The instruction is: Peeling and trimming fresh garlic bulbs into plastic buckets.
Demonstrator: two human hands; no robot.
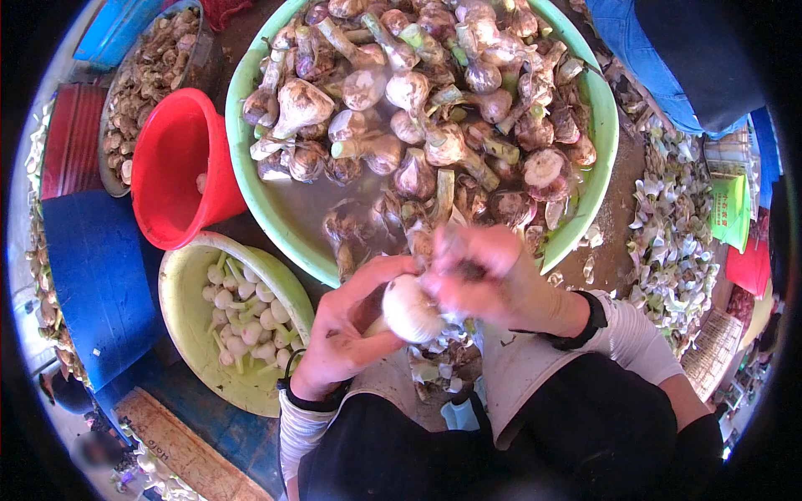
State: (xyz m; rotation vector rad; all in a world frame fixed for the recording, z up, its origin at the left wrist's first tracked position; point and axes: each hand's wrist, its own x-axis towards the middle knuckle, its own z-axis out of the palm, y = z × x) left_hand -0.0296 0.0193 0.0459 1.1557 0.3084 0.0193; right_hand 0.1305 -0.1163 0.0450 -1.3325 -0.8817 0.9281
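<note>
Near the lower rim of a large green basin (611, 131), my left hand (351, 319) grips a white, peeled garlic bulb (410, 311) between thumb and fingers. My right hand (495, 275) is against the bulb's upper right side, blurred, its fingers bent around something dark that cannot be made out. Unpeeled garlic bulbs with cut stems (407, 91) fill most of the basin, lying in murky water. Lower left, a yellow-green bowl (188, 351) holds many clean white bulbs (250, 329).
A red bucket (169, 163) leans left of the basin, with a tub of brown garlic (150, 81) behind it. Blue plastic (100, 282) and a wooden board (188, 444) lie at left. Garlic peelings (667, 244) cover the ground at right, near another person's jeans (645, 62).
</note>
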